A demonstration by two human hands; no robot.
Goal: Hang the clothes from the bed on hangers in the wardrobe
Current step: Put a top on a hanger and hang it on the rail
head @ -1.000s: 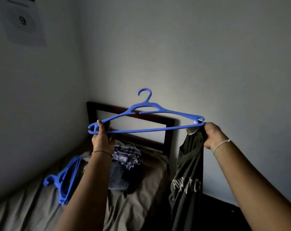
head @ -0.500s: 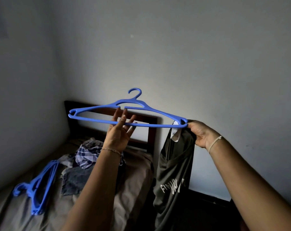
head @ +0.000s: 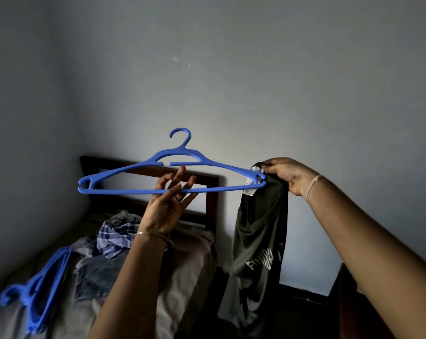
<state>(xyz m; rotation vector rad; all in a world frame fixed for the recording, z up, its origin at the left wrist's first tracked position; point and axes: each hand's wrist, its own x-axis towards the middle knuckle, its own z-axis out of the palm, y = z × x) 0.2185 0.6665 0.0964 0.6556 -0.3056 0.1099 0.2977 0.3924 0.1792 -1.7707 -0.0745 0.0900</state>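
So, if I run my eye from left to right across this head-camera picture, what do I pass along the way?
spare blue hangers → checked shirt → left hand → dark T-shirt → right hand. The held hanger is left out, since it stretches across most of that span.

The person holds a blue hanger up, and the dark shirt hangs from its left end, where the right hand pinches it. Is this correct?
Not quite. In the head view the dark shirt hangs from the right end of the blue hanger, not from the left end. The rest is correct: the hanger is held up, and the right hand pinches the shirt at that end.
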